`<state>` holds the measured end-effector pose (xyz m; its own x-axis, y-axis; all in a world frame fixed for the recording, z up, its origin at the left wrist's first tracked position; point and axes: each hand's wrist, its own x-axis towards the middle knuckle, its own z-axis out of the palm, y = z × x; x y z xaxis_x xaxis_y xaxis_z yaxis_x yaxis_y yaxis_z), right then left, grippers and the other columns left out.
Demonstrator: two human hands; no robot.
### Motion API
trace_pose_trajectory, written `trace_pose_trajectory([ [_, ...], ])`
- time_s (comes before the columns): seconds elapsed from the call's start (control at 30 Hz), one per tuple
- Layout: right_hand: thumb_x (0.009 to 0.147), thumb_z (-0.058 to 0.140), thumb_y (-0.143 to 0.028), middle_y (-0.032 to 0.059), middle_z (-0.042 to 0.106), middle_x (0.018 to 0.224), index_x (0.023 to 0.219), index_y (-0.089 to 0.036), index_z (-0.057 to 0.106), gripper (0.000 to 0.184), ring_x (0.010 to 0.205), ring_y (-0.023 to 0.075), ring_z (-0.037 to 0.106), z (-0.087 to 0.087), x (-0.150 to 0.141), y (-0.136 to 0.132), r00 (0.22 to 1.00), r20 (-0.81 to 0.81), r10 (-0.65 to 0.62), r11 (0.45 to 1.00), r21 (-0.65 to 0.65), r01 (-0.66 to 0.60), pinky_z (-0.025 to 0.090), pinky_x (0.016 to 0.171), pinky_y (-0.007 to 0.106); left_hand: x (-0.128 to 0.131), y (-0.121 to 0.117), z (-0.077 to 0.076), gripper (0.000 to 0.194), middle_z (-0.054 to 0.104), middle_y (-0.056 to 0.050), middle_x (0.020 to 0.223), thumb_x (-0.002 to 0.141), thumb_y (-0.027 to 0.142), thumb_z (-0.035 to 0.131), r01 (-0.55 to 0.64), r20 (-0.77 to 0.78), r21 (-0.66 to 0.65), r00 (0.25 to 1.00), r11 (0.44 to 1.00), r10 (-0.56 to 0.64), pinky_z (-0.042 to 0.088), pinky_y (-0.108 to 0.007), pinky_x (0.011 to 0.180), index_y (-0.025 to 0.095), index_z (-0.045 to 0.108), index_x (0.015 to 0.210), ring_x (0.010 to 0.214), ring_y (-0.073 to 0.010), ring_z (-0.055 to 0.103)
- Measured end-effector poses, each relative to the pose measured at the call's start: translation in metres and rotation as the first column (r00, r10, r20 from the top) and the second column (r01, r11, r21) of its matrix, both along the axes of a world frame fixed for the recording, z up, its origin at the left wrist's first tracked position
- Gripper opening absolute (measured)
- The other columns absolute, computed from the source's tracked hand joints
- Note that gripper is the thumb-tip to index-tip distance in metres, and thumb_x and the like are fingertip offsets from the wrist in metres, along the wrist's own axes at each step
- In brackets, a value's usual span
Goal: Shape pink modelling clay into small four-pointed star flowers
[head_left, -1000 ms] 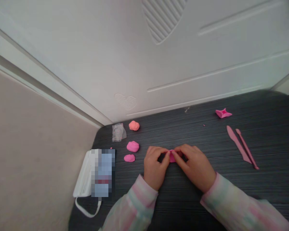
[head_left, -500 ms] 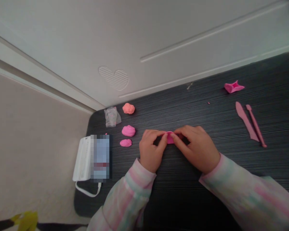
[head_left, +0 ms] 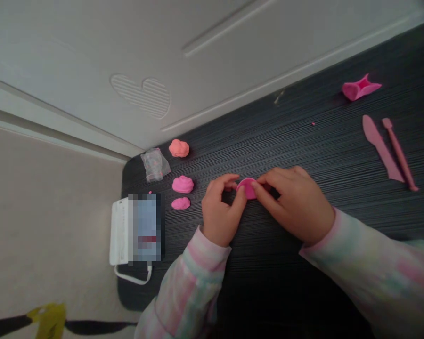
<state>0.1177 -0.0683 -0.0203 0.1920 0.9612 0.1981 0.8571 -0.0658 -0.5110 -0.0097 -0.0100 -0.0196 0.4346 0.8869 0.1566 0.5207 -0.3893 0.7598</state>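
Between my hands is a small flattened piece of pink modelling clay (head_left: 248,189), round and slightly cupped. My right hand (head_left: 295,202) pinches its right edge between thumb and fingers. At the left edge, the thumb of my left hand (head_left: 219,207) presses on the clay; its index finger is lifted a little and other fingertips curl behind the rim. Left of my hands lie an orange clay lump (head_left: 179,148), a larger pink clay lump (head_left: 183,184) and a smaller pink clay lump (head_left: 181,203).
On the dark table (head_left: 268,141), a pointed pink clay shape (head_left: 361,88) stands at the far right, above a pink plastic knife (head_left: 381,148) and a thin modelling tool (head_left: 400,154). A clear plastic wrapper (head_left: 155,165) and a phone (head_left: 148,228) beside a white device (head_left: 119,230) lie left.
The left index finger has lifted from the clay's edge, and more of the clay's round face shows. The right hand keeps its pinch. The whole view has shifted and tilted slightly.
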Motion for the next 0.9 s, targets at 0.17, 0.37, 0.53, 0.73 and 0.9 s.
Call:
trace_pose_trajectory([
  [0.17, 0.085, 0.035, -0.029, 0.0030, 0.063, 0.080, 0.080, -0.019, 0.058, 0.025, 0.075, 0.0161, 0.056, 0.002, 0.002, -0.001, 0.989, -0.150, 0.009, 1.000, 0.014, -0.007, 0.034, 0.069, 0.031, -0.003, 0.004, 0.002, 0.007, 0.060, 0.000, 0.073, 0.074, 0.020, 0.054, 0.030, -0.052, -0.025, 0.998, 0.999, -0.031, 0.042, -0.024, 0.066, 0.019, 0.058, 0.080, 0.069, -0.0114, 0.053],
  [0.37, 0.081, 0.037, -0.015, 0.0041, 0.063, 0.087, 0.093, -0.020, 0.057, 0.024, 0.079, 0.0164, 0.055, 0.002, 0.005, 0.000, 0.971, -0.238, 0.028, 0.999, 0.030, -0.021, 0.036, 0.070, 0.032, -0.004, 0.009, 0.005, 0.017, 0.062, -0.002, 0.078, 0.075, 0.022, 0.053, 0.122, -0.085, 0.004, 0.989, 0.992, -0.122, 0.043, -0.029, 0.070, 0.020, 0.061, 0.090, 0.076, -0.0148, 0.055],
  [0.53, 0.078, 0.039, -0.009, 0.0031, 0.062, 0.093, 0.099, -0.023, 0.056, 0.029, 0.085, 0.0170, 0.053, 0.002, 0.006, 0.002, 0.972, -0.223, 0.075, 0.997, -0.002, -0.077, 0.035, 0.072, 0.032, -0.007, 0.010, 0.006, 0.027, 0.062, -0.004, 0.083, 0.072, 0.015, 0.048, 0.096, -0.009, -0.052, 0.995, 0.994, -0.096, 0.044, -0.030, 0.069, 0.017, 0.055, 0.098, 0.076, -0.0156, 0.055],
  [0.73, 0.076, 0.043, -0.011, 0.0029, 0.060, 0.098, 0.102, -0.024, 0.054, 0.031, 0.089, 0.0175, 0.052, 0.000, 0.008, 0.002, 0.985, -0.153, 0.077, 0.997, -0.003, -0.078, 0.038, 0.075, 0.033, -0.012, 0.012, 0.010, 0.040, 0.059, -0.004, 0.089, 0.058, 0.003, 0.045, 0.201, -0.002, -0.012, 0.980, 0.980, -0.201, 0.043, -0.032, 0.075, 0.019, 0.055, 0.093, 0.083, -0.0178, 0.053],
  [0.9, 0.076, 0.044, -0.013, 0.0039, 0.060, 0.097, 0.100, -0.022, 0.055, 0.028, 0.088, 0.0178, 0.052, 0.000, 0.009, 0.002, 0.985, -0.127, 0.117, 0.993, 0.003, -0.117, 0.038, 0.074, 0.033, -0.013, 0.013, 0.009, 0.035, 0.056, -0.006, 0.094, 0.064, 0.005, 0.049, 0.305, -0.052, 0.042, 0.952, 0.951, -0.303, 0.041, -0.035, 0.083, 0.021, 0.057, 0.094, 0.092, -0.0190, 0.051],
])
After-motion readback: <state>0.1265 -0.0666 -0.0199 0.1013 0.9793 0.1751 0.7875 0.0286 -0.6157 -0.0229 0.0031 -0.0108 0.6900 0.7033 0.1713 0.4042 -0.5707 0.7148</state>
